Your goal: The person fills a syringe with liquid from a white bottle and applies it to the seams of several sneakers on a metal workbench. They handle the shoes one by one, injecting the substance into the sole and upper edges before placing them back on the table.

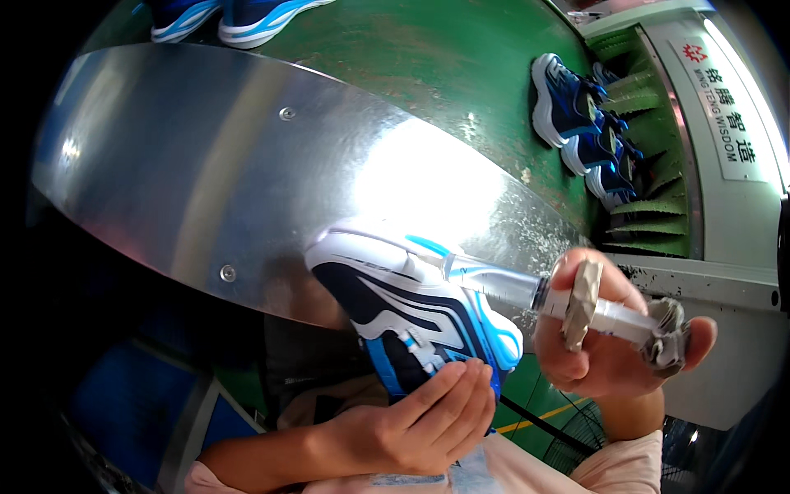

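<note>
My left hand [420, 420] grips a blue, white and dark navy sports shoe [411, 309] from below, tilted with its side facing up. My right hand [609, 337] is closed around a white tool [576, 305] wrapped in grey tape. The tool's metal tip [494, 280] touches the shoe near its upper edge. Both hands are in front of the shiny metal plate [230, 181].
A green conveyor belt [428, 58] runs behind the metal plate. Three blue shoes [584, 123] lie on it at the right, next to a white machine housing [724, 165]. Two more blue shoes [222, 16] sit at the top left.
</note>
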A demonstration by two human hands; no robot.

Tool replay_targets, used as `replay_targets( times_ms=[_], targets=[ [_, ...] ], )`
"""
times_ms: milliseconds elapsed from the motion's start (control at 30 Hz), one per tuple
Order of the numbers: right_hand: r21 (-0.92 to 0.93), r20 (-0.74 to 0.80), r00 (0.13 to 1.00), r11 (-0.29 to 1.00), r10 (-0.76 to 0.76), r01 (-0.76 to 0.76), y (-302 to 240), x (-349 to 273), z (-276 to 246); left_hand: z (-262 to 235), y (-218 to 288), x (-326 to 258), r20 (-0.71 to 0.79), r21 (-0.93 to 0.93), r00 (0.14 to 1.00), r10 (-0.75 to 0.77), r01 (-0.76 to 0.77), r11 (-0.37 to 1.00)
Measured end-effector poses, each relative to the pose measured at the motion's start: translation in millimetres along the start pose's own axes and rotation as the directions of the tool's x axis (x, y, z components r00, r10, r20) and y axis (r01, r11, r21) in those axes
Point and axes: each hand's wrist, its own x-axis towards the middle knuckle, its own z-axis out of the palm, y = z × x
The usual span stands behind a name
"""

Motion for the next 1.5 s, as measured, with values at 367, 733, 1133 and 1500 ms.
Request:
replay_targets(
  times_ms=[367, 733, 1133, 1500],
  targets=[
    [0.120, -0.114, 0.993, 0.992, -0.030, 0.044, 46.1, -80.0, -28.1, -7.4, 6.3, 7.1, 0.127, 0.031, 0.989, -0.070, 0.066, 0.997],
    [0.164, -0.417, 0.883, 0.974, 0.213, -0.158, 33.1, -110.1, 1.4, -10.3, 10.6, 14.9, 0.184, 0.085, 0.978, -0.100, 0.086, 0.993],
    [0.346, -0.079, 0.993, 0.932, -0.084, 0.107, 81.0, -150.3, -76.1, -9.6, 10.5, 37.5, 0.207, 0.158, 0.973, -0.105, 0.073, 0.985],
    [0.543, -0.060, 0.970, 0.807, -0.237, 0.231, 120.0, -151.6, -122.9, -15.0, 9.6, 71.9, 0.386, 0.198, 0.910, -0.151, 0.079, 0.977]
  ],
)
